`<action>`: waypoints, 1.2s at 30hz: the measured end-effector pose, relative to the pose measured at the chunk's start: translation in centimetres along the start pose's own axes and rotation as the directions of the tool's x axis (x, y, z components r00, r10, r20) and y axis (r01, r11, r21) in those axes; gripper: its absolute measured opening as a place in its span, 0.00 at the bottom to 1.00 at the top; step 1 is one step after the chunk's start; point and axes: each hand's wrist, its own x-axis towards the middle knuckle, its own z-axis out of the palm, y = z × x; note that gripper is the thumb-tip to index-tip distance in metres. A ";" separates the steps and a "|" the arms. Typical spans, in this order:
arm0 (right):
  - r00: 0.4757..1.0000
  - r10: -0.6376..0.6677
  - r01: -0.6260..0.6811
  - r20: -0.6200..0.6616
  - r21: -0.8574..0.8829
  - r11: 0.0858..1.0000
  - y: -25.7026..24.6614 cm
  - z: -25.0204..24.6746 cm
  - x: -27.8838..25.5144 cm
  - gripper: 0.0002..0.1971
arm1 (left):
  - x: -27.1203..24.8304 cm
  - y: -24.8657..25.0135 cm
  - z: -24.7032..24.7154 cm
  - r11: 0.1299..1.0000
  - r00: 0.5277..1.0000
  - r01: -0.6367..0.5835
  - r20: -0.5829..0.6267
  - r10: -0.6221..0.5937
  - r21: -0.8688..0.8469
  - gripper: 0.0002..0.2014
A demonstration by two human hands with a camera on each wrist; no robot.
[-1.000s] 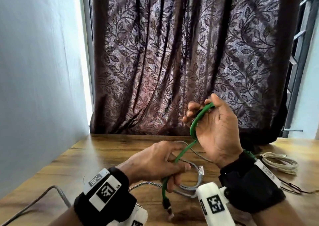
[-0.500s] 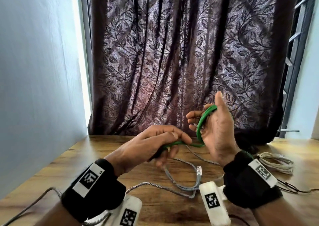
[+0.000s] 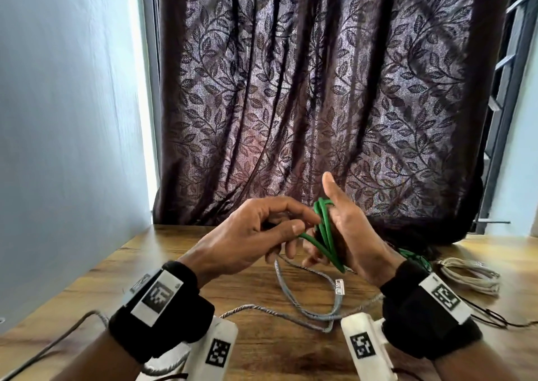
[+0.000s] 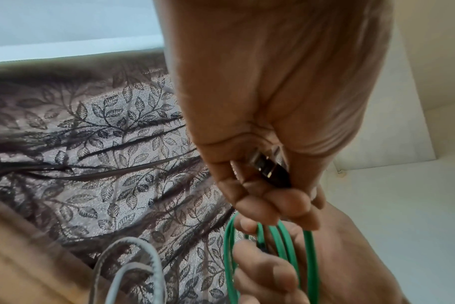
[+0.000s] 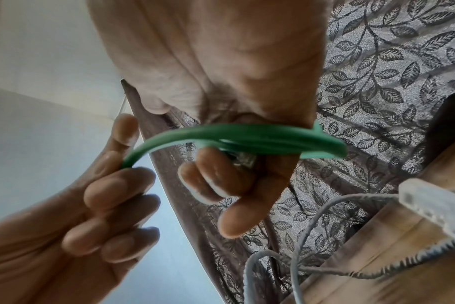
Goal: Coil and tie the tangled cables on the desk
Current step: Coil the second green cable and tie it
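A green cable [image 3: 325, 235] is wound in several loops around my right hand [image 3: 346, 232], held up above the desk with thumb raised and fingers curled over the loops [image 5: 260, 139]. My left hand [image 3: 262, 232] pinches the green cable's free end just left of the coil; its black plug [image 4: 270, 170] sits inside the curled fingers. A grey braided cable [image 3: 305, 308] with a clear plug [image 3: 339, 286] lies loose on the wooden desk [image 3: 262, 348] under both hands.
A coiled cream cable [image 3: 471, 276] lies at the desk's right, with a thin dark wire [image 3: 495, 319] near it. A leaf-patterned curtain [image 3: 305, 89] hangs behind the desk. A pale wall [image 3: 64, 118] stands on the left.
My left hand rose from the desk with the green cable's free end and brought it up to the right hand. More green loops now sit around the right hand.
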 end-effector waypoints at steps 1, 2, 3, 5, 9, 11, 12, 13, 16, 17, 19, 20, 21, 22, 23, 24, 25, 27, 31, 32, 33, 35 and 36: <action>0.999 0.015 -0.014 0.030 -0.010 1.000 -0.1 0.1 -0.2 0.57 | 0.0 0.0 -0.2 1.000 1.000 -0.010 0.028 0.010 0.004 0.11; 0.998 0.019 -0.018 0.053 -0.018 1.000 -0.2 0.3 -0.3 0.51 | -0.1 -0.1 -0.3 1.000 0.998 -0.019 0.056 0.019 0.008 0.12; 0.997 0.023 -0.021 0.076 -0.032 0.999 -0.3 0.4 -0.5 0.48 | -0.2 -0.2 -0.5 1.000 0.996 -0.029 0.085 0.028 0.011 0.13; 0.989 0.056 -0.048 0.135 -0.062 0.997 -0.4 0.5 -0.5 0.54 | -0.2 -0.3 -0.7 0.998 0.990 -0.052 0.133 0.048 0.025 0.15; 0.972 0.124 -0.109 0.201 -0.084 0.990 -0.8 0.6 -0.8 0.46 | 0.0 -1.0 -0.8 0.942 0.987 -0.154 0.012 0.157 0.300 0.14; 0.965 0.143 -0.132 0.220 -0.066 0.989 -1.0 0.7 -1.0 0.46 | 0.1 -1.4 -0.7 0.819 0.956 -0.216 -0.053 0.287 0.532 0.12; 0.961 0.155 -0.145 0.229 -0.060 0.988 -1.0 0.6 -1.0 0.46 | 0.1 -1.5 -0.6 0.741 0.934 -0.241 -0.056 0.352 0.627 0.11; 0.954 0.173 -0.164 0.244 -0.059 0.985 -1.0 0.5 -1.0 0.47 | 0.1 -1.6 -0.7 0.662 0.913 -0.260 -0.044 0.405 0.703 0.11; 0.907 0.240 -0.238 0.345 -0.049 0.970 -1.1 0.6 -1.2 0.46 | 0.0 -2.1 -1.0 0.555 0.896 -0.279 0.003 0.445 0.784 0.15; 0.880 0.253 -0.268 0.401 -0.018 0.963 -1.0 0.6 -1.3 0.46 | 0.0 -2.3 -1.1 0.558 0.899 -0.283 0.012 0.438 0.780 0.16; 0.816 0.244 -0.329 0.525 0.074 0.941 -1.0 0.7 -1.3 0.44 | 0.0 -2.4 -1.2 0.571 0.910 -0.278 0.022 0.414 0.772 0.18; 0.781 0.221 -0.353 0.583 0.121 0.928 -1.1 0.6 -1.3 0.43 | 0.0 -2.4 -1.1 0.575 0.917 -0.271 0.024 0.399 0.772 0.19; 0.749 0.191 -0.371 0.634 0.162 0.915 -1.2 0.5 -1.4 0.40 | 0.0 -2.3 -0.9 0.582 0.923 -0.265 0.027 0.384 0.769 0.20; 0.722 0.159 -0.380 0.674 0.194 0.905 -1.3 0.3 -1.5 0.37 | 0.0 -2.3 -0.6 0.601 0.928 -0.260 0.025 0.371 0.756 0.20; 0.701 0.126 -0.380 0.702 0.217 0.899 -1.3 0.3 -1.6 0.33 | 0.0 -2.2 -0.5 0.631 0.933 -0.256 0.015 0.361 0.732 0.20; 0.686 0.097 -0.376 0.721 0.238 0.896 -1.4 0.2 -1.8 0.28 | -0.1 -2.1 -0.4 0.671 0.935 -0.250 -0.005 0.353 0.698 0.20; 0.676 0.070 -0.369 0.733 0.255 0.894 -1.4 0.2 -1.9 0.24 | -0.1 -1.9 -0.4 0.718 0.937 -0.244 -0.034 0.349 0.652 0.19; 0.667 0.023 -0.356 0.745 0.291 0.888 -1.3 0.3 -2.1 0.18 | -0.3 -1.4 -0.3 0.801 0.939 -0.242 -0.077 0.337 0.548 0.17; 0.638 -0.068 -0.336 0.767 0.357 0.872 -1.4 1.0 -2.3 0.10 | -0.3 -0.8 0.7 0.845 0.936 -0.223 -0.136 0.325 0.486 0.16; 0.638 -0.091 -0.329 0.764 0.377 0.866 -1.4 1.2 -2.4 0.07 | -0.2 -0.9 1.1 0.864 0.938 -0.194 -0.170 0.302 0.464 0.17; 0.647 -0.099 -0.322 0.756 0.388 0.864 -1.4 1.3 -2.5 0.06 | -0.1 -1.0 1.3 0.886 0.941 -0.163 -0.203 0.272 0.434 0.19; 0.683 -0.089 -0.299 0.725 0.388 0.872 -1.3 1.5 -2.4 0.05 | 0.3 -1.5 1.5 0.911 0.945 -0.107 -0.245 0.218 0.398 0.25; 0.716 -0.075 -0.276 0.694 0.380 0.883 -1.1 1.5 -2.2 0.05 | 0.4 -1.7 1.4 0.909 0.946 -0.084 -0.255 0.202 0.409 0.28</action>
